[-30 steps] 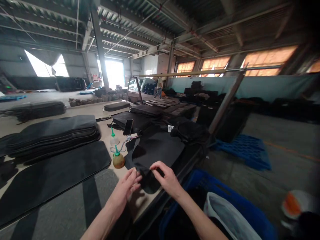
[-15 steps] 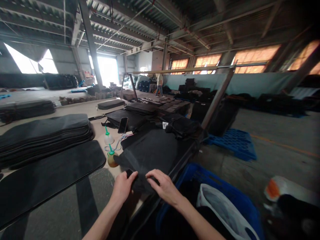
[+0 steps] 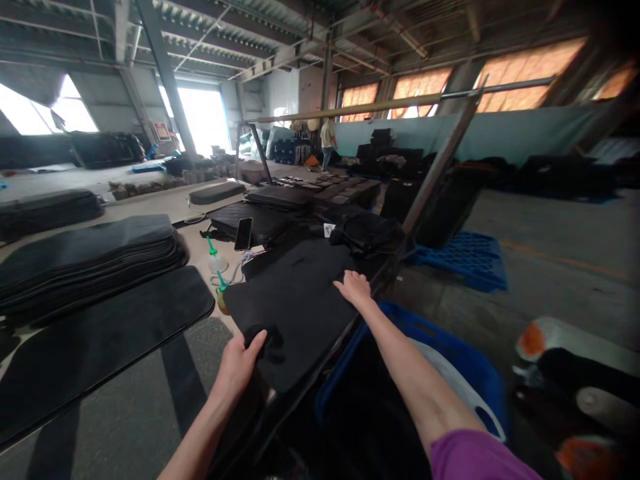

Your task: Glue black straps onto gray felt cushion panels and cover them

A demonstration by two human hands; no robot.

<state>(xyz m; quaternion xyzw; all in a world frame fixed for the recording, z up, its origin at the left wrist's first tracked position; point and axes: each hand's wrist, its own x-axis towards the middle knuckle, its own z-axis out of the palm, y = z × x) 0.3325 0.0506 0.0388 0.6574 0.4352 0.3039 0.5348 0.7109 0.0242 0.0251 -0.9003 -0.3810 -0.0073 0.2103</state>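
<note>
A dark, flat sheet of fabric or matting lies across the work table in front of me. My left hand grips its near left edge, thumb on top and the other fingers hidden beneath. A small dark fold or shadow shows beside that thumb. Farther up, my right hand rests on the sheet close to its right side, thumb apart from slightly bent fingers. Left of the sheet stand two squeeze bottles with green nozzles, a clear one and an amber one.
Stacked dark mats cover the left side, with a single long mat nearer me. A phone lies beyond the bottles. Bundled black cloth sits at the far right. Below is a blue crate; a metal post rises behind.
My right hand has moved from the near edge forward and right along the sheet. The left hand stays at the near edge. The sheet now lies flatter.
</note>
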